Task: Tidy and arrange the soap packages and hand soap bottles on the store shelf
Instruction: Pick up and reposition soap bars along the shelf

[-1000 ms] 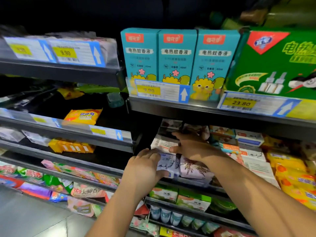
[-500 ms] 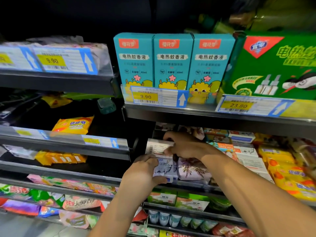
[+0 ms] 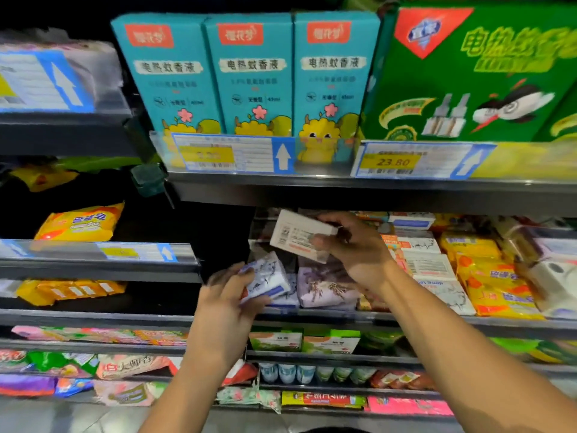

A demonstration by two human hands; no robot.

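Observation:
My right hand grips a white soap box with a barcode, lifted and tilted above the middle shelf. My left hand holds a white-and-blue soap package at the shelf's front left, tipped up on its edge. A lavender soap packet lies on the shelf between the two hands. White soap boxes and yellow soap packs fill the shelf to the right.
The shelf rail runs under my hands. Teal boxes and a green box stand on the shelf above, close over my right hand. Orange soap packs lie on the left shelves. Green soap boxes sit below.
My right hand has picked the white box up off the stack. My left hand has pulled the white-and-blue package forward and tilted it. The camera has moved closer.

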